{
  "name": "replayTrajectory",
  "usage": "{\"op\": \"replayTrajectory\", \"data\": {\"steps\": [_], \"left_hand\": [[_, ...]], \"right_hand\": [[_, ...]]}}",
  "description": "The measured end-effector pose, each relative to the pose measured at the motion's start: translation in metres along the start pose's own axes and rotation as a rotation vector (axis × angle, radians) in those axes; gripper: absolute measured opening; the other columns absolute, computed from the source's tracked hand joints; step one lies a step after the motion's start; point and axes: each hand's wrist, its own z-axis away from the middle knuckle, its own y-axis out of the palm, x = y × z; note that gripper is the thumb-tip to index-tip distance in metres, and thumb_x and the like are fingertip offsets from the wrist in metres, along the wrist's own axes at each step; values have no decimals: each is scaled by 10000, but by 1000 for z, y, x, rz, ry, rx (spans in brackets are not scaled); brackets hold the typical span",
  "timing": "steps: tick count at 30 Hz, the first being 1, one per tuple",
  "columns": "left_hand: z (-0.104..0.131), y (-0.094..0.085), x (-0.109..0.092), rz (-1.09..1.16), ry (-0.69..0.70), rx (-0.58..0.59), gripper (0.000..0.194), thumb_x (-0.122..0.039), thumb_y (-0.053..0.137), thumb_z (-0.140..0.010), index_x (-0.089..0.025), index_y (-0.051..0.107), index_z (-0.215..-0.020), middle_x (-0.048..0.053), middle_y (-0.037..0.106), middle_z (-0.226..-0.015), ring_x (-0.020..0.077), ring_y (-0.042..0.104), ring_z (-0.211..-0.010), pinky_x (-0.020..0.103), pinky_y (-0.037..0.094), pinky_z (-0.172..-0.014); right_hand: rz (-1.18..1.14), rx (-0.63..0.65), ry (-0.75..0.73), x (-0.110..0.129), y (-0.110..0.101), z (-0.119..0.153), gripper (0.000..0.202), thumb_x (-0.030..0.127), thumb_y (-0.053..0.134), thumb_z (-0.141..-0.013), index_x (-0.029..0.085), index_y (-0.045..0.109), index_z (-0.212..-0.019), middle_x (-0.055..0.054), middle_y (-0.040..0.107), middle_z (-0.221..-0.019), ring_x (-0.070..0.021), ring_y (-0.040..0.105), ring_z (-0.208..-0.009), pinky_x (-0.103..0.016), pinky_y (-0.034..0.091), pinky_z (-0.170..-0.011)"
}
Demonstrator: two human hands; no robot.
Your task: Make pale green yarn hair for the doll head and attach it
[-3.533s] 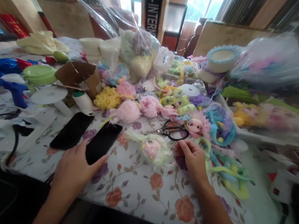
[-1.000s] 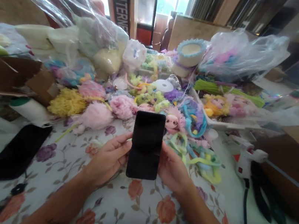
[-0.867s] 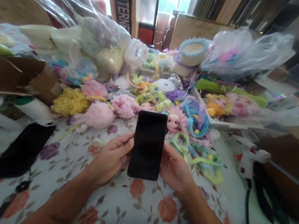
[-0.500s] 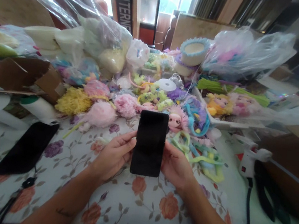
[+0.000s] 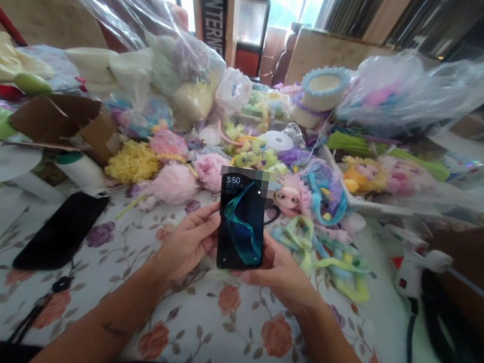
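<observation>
A black phone (image 5: 242,224) is upright between my two hands, its screen lit with a blue-green swirl and the time 3:50. My left hand (image 5: 190,240) grips its left edge, thumb at the side. On the other side, my right hand (image 5: 281,269) holds the lower right edge and corner. Behind the phone lie a pink-haired doll head (image 5: 288,197) and pink fluffy balls (image 5: 175,184). A second phone (image 5: 62,232), dark-screened with a black strap, rests on the flowered tablecloth (image 5: 187,331) to the left.
A white glue gun (image 5: 415,268) and black-handled pliers (image 5: 438,326) are at the right. Pastel fuzzy strips (image 5: 334,259) lie behind my right hand. An open cardboard box (image 5: 62,121) and a thread cone (image 5: 82,173) stand at the left. Plastic bags (image 5: 409,97) line the back.
The phone's dark screen has lit up, and the phone now tilts slightly. My right hand has shifted down to its lower corner. The whole view has moved a little.
</observation>
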Motion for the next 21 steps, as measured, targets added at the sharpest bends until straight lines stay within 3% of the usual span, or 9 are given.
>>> {"op": "replayTrajectory", "data": {"steps": [5,8,12,16,21], "left_hand": [[0,-1,3,-11,-12,37,372,-235,737,-800,-175,675,-1162,38,754,-901,128,695,-704,216,568,-639],[1,0,5,7,-25,53,376,-222,745,-790,-180,680,-1157,33,755,-860,124,692,-688,208,571,-635],[2,2,4,32,-44,41,366,-210,744,-789,-185,684,-1149,37,760,-904,137,706,-763,223,587,-701],[3,2,4,21,-54,21,377,-222,743,-791,-205,675,-1162,41,756,-1007,152,713,-827,242,591,-729],[2,-1,10,-88,-36,0,463,-296,761,-772,-203,643,-1210,57,757,-983,170,710,-808,257,580,-699]], "right_hand": [[31,-53,14,-5,-2,-2,473,109,818,-669,232,670,-1102,11,728,-983,-133,688,-865,-255,562,-784],[4,-130,57,-5,-1,-3,288,310,761,-777,205,702,-1038,-21,735,-914,-171,703,-805,-300,602,-685],[-54,-214,57,-4,3,-4,469,593,611,-832,163,724,-982,-79,740,-864,-223,706,-740,-356,616,-584],[-82,-225,25,-5,4,-4,486,585,618,-833,164,707,-1057,-82,750,-848,-236,705,-712,-368,614,-553],[-244,-242,113,-5,4,-6,429,487,393,-988,196,664,-1148,-57,760,-961,-217,722,-767,-325,598,-558]]}}
